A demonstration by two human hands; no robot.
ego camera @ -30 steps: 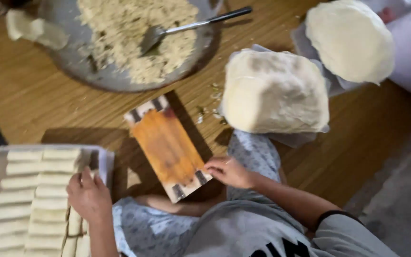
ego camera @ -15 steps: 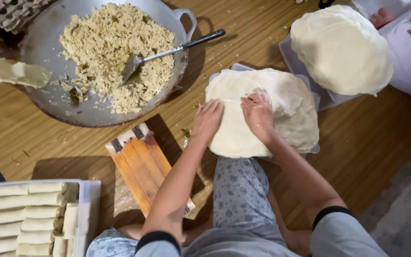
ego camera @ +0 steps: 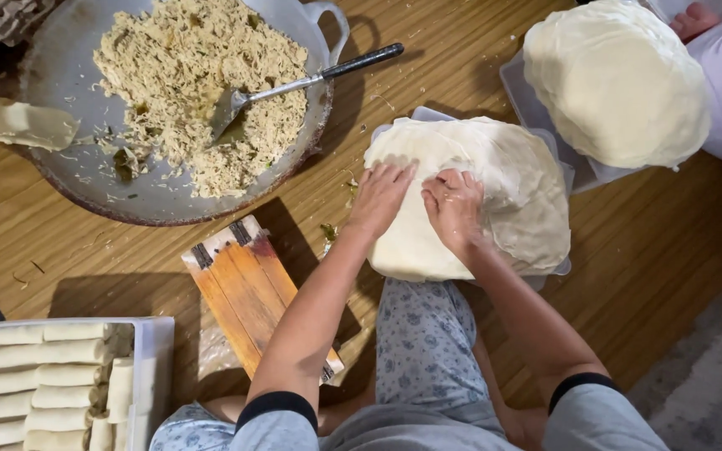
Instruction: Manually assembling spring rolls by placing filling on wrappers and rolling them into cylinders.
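Hands: your left hand (ego camera: 380, 198) lies flat and open, your right hand (ego camera: 455, 209) curls, pinching the wrapper stack (ego camera: 511, 200) in its tray at 1 o'clock. Pan (ego camera: 68, 179) at 11 holds shredded filling (ego camera: 185, 83) and a spoon (ego camera: 294, 83); tub (ego camera: 156, 351) at 8 holds finished rolls (ego camera: 43, 380).

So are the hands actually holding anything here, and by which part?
Nothing is lifted. Both the left hand and right hand rest on the near stack of thin round wrappers, fingertips at the top sheet's left part; whether they pinch it cannot be told.
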